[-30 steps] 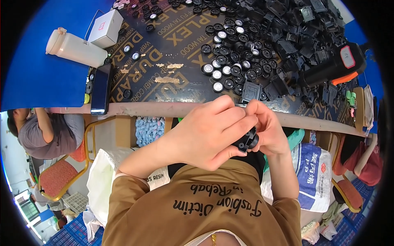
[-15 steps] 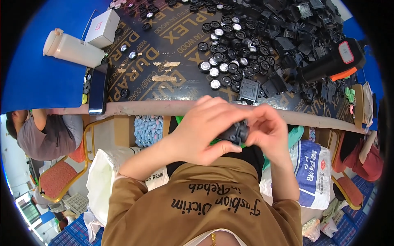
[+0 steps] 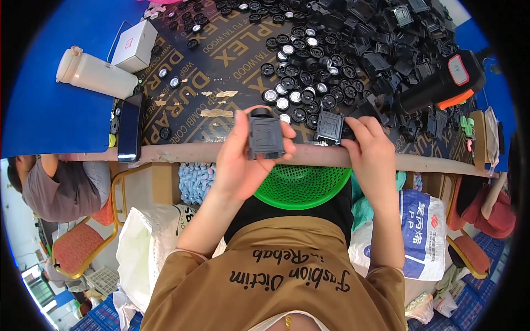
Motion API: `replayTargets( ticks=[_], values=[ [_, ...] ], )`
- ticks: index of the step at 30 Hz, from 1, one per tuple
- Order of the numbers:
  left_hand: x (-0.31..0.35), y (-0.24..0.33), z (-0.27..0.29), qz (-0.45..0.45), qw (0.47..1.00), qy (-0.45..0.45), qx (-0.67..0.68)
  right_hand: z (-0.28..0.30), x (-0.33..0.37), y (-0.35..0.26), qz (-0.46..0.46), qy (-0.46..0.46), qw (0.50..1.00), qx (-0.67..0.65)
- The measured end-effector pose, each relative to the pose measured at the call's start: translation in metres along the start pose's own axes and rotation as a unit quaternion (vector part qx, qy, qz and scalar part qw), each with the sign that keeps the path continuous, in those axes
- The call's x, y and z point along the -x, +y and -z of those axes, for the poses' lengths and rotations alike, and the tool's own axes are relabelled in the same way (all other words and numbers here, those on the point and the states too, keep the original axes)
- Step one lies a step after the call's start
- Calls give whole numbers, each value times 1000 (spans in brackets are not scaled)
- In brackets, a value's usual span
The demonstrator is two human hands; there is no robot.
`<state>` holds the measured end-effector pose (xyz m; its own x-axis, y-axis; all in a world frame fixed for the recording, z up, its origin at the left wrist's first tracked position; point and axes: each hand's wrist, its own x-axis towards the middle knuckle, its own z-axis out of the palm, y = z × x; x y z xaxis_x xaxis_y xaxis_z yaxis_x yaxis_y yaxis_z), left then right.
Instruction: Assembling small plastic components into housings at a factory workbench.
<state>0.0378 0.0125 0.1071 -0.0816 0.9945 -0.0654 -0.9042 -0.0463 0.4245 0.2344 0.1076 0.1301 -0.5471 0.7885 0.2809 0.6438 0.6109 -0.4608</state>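
Note:
My left hand (image 3: 241,151), palm up over the table's front edge, holds a square black plastic toy car part (image 3: 266,137). A black wheel (image 3: 261,112) shows at the far end of that part. My right hand (image 3: 371,146) is at the table edge, thumb and forefinger bent together around something small and dark, its kind hidden. Just left of those fingertips a second square black part (image 3: 329,127) lies on the table. Beyond it is a pile of black and silver wheels (image 3: 301,83).
Black plastic parts (image 3: 381,38) heap at the far right, beside a black-and-orange tool (image 3: 441,83). A green basket (image 3: 303,190) sits below the table edge at my lap. At left are a phone (image 3: 130,127), a white bottle (image 3: 96,71) and a white box (image 3: 134,46).
My hands were together on a black part near the table edge; now they are apart. The left has turned palm up with the part, and the right has moved beside the second part.

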Motion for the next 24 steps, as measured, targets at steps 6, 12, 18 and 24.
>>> replayTargets(
  ticks=[6,12,18,24],
  values=[
    [-9,-12,-16,45,999,-17,-6,-10,-10,19,-5,25,1000,-1],
    [-10,-22,-24,52,996,22,68,9,19,-37,-6,57,946,-318],
    [-12,-32,-34,23,996,81,11,-10,16,-49,146,101,929,-324],
    [-7,-37,-45,-16,997,62,-37,-12,14,-46,192,76,924,-321]
  ],
)
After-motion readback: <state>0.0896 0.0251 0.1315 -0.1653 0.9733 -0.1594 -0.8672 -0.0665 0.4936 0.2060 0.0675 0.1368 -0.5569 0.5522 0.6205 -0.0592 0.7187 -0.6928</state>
